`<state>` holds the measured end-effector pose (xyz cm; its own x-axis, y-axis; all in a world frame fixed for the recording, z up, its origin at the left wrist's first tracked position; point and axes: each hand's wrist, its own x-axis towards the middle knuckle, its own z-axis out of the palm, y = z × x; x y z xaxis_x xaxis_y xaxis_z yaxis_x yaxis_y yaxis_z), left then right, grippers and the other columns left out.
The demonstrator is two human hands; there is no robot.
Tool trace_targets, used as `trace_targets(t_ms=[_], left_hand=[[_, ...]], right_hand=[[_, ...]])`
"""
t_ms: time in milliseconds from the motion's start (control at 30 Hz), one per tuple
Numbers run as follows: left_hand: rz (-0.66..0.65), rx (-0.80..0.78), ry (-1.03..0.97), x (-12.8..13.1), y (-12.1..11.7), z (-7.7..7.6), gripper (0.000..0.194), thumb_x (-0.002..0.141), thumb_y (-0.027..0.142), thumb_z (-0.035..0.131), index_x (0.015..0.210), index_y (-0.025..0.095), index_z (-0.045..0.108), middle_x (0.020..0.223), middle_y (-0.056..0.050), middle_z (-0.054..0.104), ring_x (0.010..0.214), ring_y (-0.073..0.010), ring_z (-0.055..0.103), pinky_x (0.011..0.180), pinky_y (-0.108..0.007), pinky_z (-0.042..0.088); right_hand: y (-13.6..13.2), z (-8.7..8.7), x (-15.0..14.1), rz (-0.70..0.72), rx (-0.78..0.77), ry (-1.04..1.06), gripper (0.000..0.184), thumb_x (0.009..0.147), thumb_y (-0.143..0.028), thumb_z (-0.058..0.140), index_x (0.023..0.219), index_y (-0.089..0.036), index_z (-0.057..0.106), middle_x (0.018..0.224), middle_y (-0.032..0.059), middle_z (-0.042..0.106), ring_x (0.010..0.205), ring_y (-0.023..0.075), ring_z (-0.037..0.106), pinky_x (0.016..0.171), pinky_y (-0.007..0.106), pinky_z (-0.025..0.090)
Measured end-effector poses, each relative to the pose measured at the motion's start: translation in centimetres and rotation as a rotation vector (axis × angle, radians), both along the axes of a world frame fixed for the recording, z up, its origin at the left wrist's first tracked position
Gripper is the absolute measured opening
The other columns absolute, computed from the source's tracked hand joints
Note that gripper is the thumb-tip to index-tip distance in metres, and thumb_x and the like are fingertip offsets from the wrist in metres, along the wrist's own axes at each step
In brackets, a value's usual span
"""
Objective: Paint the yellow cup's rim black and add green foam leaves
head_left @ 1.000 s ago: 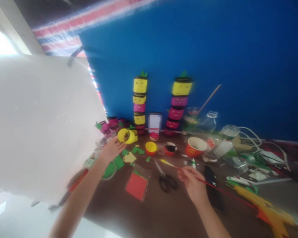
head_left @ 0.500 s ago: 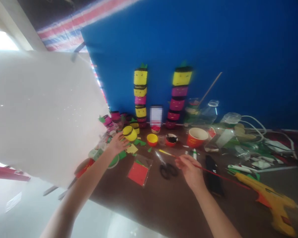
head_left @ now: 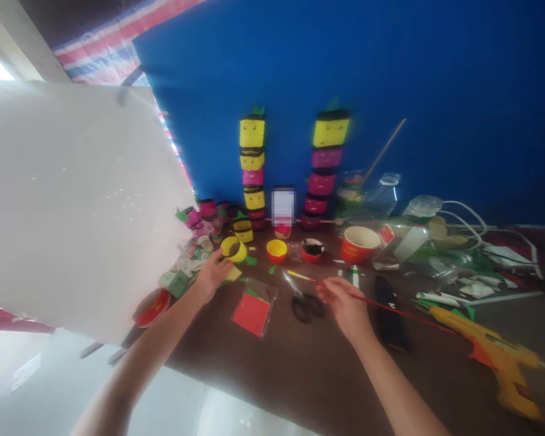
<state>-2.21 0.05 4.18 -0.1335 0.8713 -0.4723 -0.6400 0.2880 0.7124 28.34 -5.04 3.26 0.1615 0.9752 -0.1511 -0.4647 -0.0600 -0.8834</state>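
Observation:
My right hand is closed around a thin red-handled paintbrush, whose yellow-coated tip points left over the table. Below that tip lie scissors with black handles. On the left, my left hand has its fingers stretched out, the tips at the near side of a small yellow cup. The cup's open mouth faces me; blur hides how firmly the fingers touch it. Farther right stand a red cup with yellow inside and a red cup with a dark inside.
Two stacks of yellow and pink face cups, a left stack and a right stack, stand against the blue board. A yellow glue gun, a paper bucket, clear bottles and a red paper packet are around.
The yellow cup by my left hand has turned from tilted on its side to showing its open mouth. My left hand has shifted slightly down; my right hand keeps the paintbrush.

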Motion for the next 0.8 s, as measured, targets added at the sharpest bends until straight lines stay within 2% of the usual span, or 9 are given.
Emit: trace_targets(t_ms=[100, 200, 333, 400, 633, 800], left_hand=[[0.006, -0.006, 0.029, -1.6, -1.2, 0.4, 0.021, 0.077, 0.03, 0.057, 0.095, 0.021, 0.053, 0.089, -0.006, 0.06, 0.084, -0.0156, 0.063, 0.086, -0.028, 0.047], [-0.024, -0.079, 0.092, -2.5, -1.9, 1.7, 0.022, 0.079, 0.032, 0.056, 0.095, 0.019, 0.051, 0.089, -0.008, 0.06, 0.082, -0.0163, 0.064, 0.082, -0.029, 0.05], [-0.098, -0.121, 0.09, -2.0, -1.4, 3.7, 0.031, 0.075, 0.035, 0.061, 0.099, 0.02, 0.049, 0.091, -0.009, 0.06, 0.087, -0.0205, 0.063, 0.081, -0.035, 0.051], [-0.122, -0.153, 0.13, -1.2, -0.7, 4.2, 0.033, 0.073, 0.034, 0.063, 0.1, 0.02, 0.05, 0.09, -0.009, 0.059, 0.088, -0.0207, 0.063, 0.082, -0.035, 0.051], [-0.17, -0.169, 0.298, 0.1, 1.9, 4.0, 0.019, 0.073, 0.024, 0.064, 0.09, 0.018, 0.059, 0.081, -0.009, 0.06, 0.082, -0.0191, 0.062, 0.079, -0.03, 0.052], [-0.193, -0.164, 0.336, 0.1, 2.5, 4.2, 0.02, 0.067, 0.019, 0.07, 0.086, 0.019, 0.062, 0.081, -0.006, 0.061, 0.079, -0.018, 0.062, 0.081, -0.032, 0.052]], right_hand=[[0.0, 0.0, -0.1, 0.012, -0.001, 0.0, 0.021, 0.05, -0.03, 0.079, 0.06, -0.018, 0.064, 0.053, 0.0017, 0.066, 0.047, 0.0133, 0.06, 0.044, 0.022, 0.045], [-0.1, 0.0, -0.2, 0.026, -0.002, 0.001, 0.02, 0.052, -0.029, 0.078, 0.06, -0.018, 0.064, 0.054, 0.0017, 0.066, 0.048, 0.0125, 0.06, 0.045, 0.021, 0.045], [-0.2, 0.1, -0.3, 0.036, -0.006, 0.0, 0.018, 0.053, -0.028, 0.077, 0.059, -0.017, 0.064, 0.053, 0.0016, 0.065, 0.047, 0.0129, 0.059, 0.044, 0.022, 0.044], [-0.2, 0.2, -0.4, 0.036, -0.01, -0.001, 0.018, 0.052, -0.028, 0.077, 0.059, -0.017, 0.064, 0.053, 0.0015, 0.065, 0.047, 0.0127, 0.059, 0.045, 0.022, 0.044], [-0.1, 0.1, -0.3, 0.029, -0.016, -0.011, 0.021, 0.052, -0.03, 0.078, 0.06, -0.017, 0.063, 0.052, 0.0013, 0.065, 0.046, 0.0121, 0.059, 0.043, 0.021, 0.041], [-0.1, 0.1, -0.4, 0.038, -0.012, -0.019, 0.021, 0.053, -0.03, 0.077, 0.06, -0.017, 0.063, 0.053, 0.0011, 0.065, 0.046, 0.0121, 0.058, 0.044, 0.022, 0.042]])
